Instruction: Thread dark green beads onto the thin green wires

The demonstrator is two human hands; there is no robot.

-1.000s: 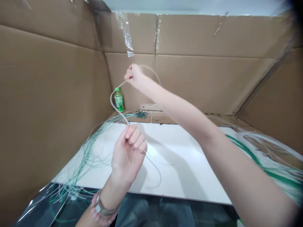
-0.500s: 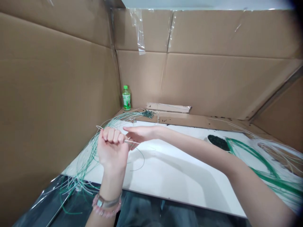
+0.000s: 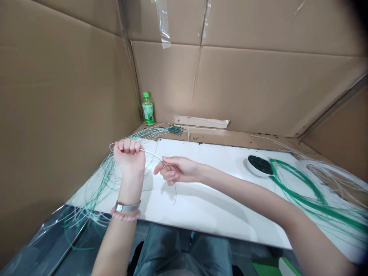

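Note:
My left hand [image 3: 129,156] is a closed fist, palm side facing me, gripping a thin white cord [image 3: 152,154] that comes out on its right side. To its right, my right hand [image 3: 181,169] has its fingers curled at the cord's other end, the strand passing between thumb and fingers. A fine loose end [image 3: 176,195] hangs below that hand. Behind and below my left fist lies a tangle of green and white cords [image 3: 100,188], spilling over the table's front-left edge. The cords' dark-tipped bundle [image 3: 176,130] rests at the back.
A white table [image 3: 212,214] stands between cardboard walls [image 3: 258,88]. A green-capped bottle [image 3: 148,111] is in the back-left corner. On the right are a white bowl [image 3: 255,170] of small dark pieces, coiled green cords [image 3: 310,188] and white cords [image 3: 339,172].
My right hand has drawn away to the right from my left fist, with more white cord now showing between them. The view has tilted downward, bringing my legs into sight.

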